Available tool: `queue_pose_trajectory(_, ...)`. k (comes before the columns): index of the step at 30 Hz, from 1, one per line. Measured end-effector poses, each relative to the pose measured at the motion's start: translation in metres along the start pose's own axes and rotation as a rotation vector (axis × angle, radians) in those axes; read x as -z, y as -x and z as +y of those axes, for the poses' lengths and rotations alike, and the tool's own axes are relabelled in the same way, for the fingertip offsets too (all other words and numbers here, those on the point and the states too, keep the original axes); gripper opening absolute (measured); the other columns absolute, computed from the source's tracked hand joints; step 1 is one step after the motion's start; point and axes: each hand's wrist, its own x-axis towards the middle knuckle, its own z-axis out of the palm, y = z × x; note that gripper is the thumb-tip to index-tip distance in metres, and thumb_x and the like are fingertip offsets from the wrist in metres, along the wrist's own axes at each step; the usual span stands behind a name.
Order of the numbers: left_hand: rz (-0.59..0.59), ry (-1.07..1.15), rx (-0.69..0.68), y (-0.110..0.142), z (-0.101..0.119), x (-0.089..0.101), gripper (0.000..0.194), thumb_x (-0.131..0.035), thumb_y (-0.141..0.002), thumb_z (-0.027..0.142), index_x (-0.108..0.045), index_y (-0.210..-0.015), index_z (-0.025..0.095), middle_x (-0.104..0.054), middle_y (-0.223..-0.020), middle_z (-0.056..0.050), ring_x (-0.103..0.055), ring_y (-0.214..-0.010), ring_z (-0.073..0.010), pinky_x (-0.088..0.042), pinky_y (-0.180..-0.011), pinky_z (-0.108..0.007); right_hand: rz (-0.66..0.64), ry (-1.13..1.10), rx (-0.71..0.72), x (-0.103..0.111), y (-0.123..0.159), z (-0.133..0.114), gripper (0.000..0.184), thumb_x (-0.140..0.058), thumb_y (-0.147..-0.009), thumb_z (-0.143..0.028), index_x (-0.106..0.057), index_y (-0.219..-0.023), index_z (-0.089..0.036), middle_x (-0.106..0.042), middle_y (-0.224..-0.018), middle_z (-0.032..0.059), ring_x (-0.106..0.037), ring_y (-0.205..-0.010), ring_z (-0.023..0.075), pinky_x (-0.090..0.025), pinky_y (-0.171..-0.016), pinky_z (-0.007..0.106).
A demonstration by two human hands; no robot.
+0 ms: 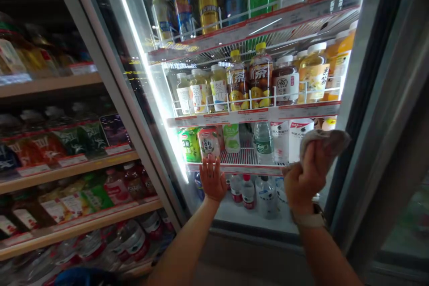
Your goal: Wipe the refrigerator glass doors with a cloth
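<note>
My left hand [212,178] lies flat with fingers spread against the glass door [201,201] of a drinks cooler. My right hand [303,178] is shut on a crumpled grey-white cloth [321,143], which is pressed to the glass near the door's right side. A pale watch strap [308,220] circles my right wrist. Behind the glass stand wire shelves of bottled teas, juices and water, with cans higher up. The cloth and my right hand hide part of the bottles behind them.
To the left, a wooden shelf unit [67,174] holds packaged goods and bottled drinks with red price strips. A grey metal door frame [362,98] runs up the right side. Strong white light shines along the door's left edge.
</note>
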Motion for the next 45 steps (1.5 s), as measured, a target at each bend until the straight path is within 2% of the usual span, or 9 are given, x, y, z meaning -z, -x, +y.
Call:
queue_pose_trajectory(7,-0.041,-0.012,0.026,0.007,-0.004,-0.003,0.058,-0.038,-0.097,0.027,-0.026,-0.153,0.019,-0.031,-0.158,-0.013,-0.019,-0.150,-0.0269,-0.020,-0.122,-0.051,-0.286,-0.135,0.280,-0.016,0.064,-0.042,0.062,-0.037,-0.093,-0.005,-0.034,-0.153,-0.023,-0.061,-0.137,0.0074,-0.051,-0.134,0.0213,-0.037,-0.117,0.042)
queue_pose_trajectory(11,-0.009,-0.015,0.019,0.006,-0.004,-0.004,0.057,-0.037,-0.098,0.029,-0.027,-0.153,0.019,-0.031,-0.158,-0.013,-0.018,-0.150,-0.0261,-0.020,-0.122,-0.050,-0.513,-0.246,0.462,-0.015,0.108,-0.046,0.057,-0.035,-0.093,-0.002,-0.047,-0.146,-0.022,-0.064,-0.133,0.0052,-0.057,-0.127,0.0154,-0.041,-0.113,0.034)
queue_pose_trajectory(14,0.001,-0.015,0.007,0.004,-0.004,-0.003,0.057,-0.037,-0.098,0.028,-0.027,-0.153,0.019,-0.032,-0.158,-0.013,-0.018,-0.150,-0.0255,-0.021,-0.122,-0.049,-0.581,-0.314,0.559,-0.011,0.133,-0.040,0.054,-0.034,-0.092,0.000,-0.057,-0.136,-0.020,-0.067,-0.128,0.0041,-0.060,-0.123,0.0134,-0.047,-0.107,0.031)
queue_pose_trajectory(18,-0.002,-0.009,0.002,0.002,-0.003,-0.002,0.057,-0.037,-0.097,0.025,-0.028,-0.153,0.018,-0.030,-0.158,-0.013,-0.018,-0.150,-0.0249,-0.020,-0.122,-0.048,-0.613,-0.339,0.628,-0.008,0.139,-0.031,0.049,-0.035,-0.092,0.001,-0.063,-0.128,-0.017,-0.069,-0.124,0.0039,-0.061,-0.119,0.0136,-0.049,-0.105,0.030)
queue_pose_trajectory(22,0.005,-0.003,-0.007,-0.001,-0.002,-0.001,0.057,-0.038,-0.098,0.025,-0.027,-0.153,0.019,-0.027,-0.160,-0.012,-0.015,-0.151,-0.0243,-0.019,-0.122,-0.046,-0.630,-0.347,0.695,-0.006,0.120,-0.028,0.040,-0.040,-0.096,-0.005,-0.064,-0.126,-0.019,-0.070,-0.124,0.0027,-0.061,-0.119,0.0129,-0.049,-0.105,0.028)
queue_pose_trajectory(28,0.011,-0.002,-0.003,-0.001,-0.002,-0.001,0.057,-0.038,-0.097,0.026,-0.027,-0.153,0.019,-0.027,-0.160,-0.011,-0.016,-0.151,-0.0244,-0.019,-0.122,-0.046,-0.518,-0.196,0.608,-0.001,0.078,-0.020,0.044,-0.041,-0.096,-0.005,-0.060,-0.132,-0.022,-0.066,-0.130,0.0036,-0.055,-0.129,0.0142,-0.036,-0.117,0.034)
queue_pose_trajectory(38,0.006,0.021,0.028,0.001,0.000,-0.003,0.058,-0.038,-0.097,0.027,-0.027,-0.153,0.020,-0.028,-0.160,-0.011,-0.017,-0.150,-0.0245,-0.018,-0.123,-0.048,0.018,0.067,0.151,0.012,0.010,0.031,0.066,-0.038,-0.088,-0.003,-0.036,-0.152,-0.021,-0.044,-0.151,0.0134,-0.031,-0.145,0.0338,-0.027,-0.116,0.064)
queue_pose_trajectory(41,0.013,0.033,0.022,0.001,0.000,-0.001,0.057,-0.039,-0.097,0.026,-0.028,-0.153,0.019,-0.026,-0.160,-0.009,-0.016,-0.151,-0.0241,-0.017,-0.124,-0.046,0.082,0.059,0.067,0.009,0.008,0.027,0.065,-0.035,-0.089,-0.003,-0.038,-0.151,-0.020,-0.044,-0.152,0.0135,-0.036,-0.143,0.0345,-0.031,-0.114,0.062)
queue_pose_trajectory(45,-0.001,0.001,0.018,0.003,0.000,-0.001,0.059,-0.040,-0.095,0.025,-0.026,-0.153,0.019,-0.028,-0.159,-0.011,-0.019,-0.150,-0.0264,-0.020,-0.123,-0.048,0.016,-0.003,0.118,0.000,0.029,0.010,0.062,-0.037,-0.091,-0.005,-0.038,-0.151,-0.023,-0.051,-0.147,0.0113,-0.041,-0.140,0.0340,-0.036,-0.112,0.061)
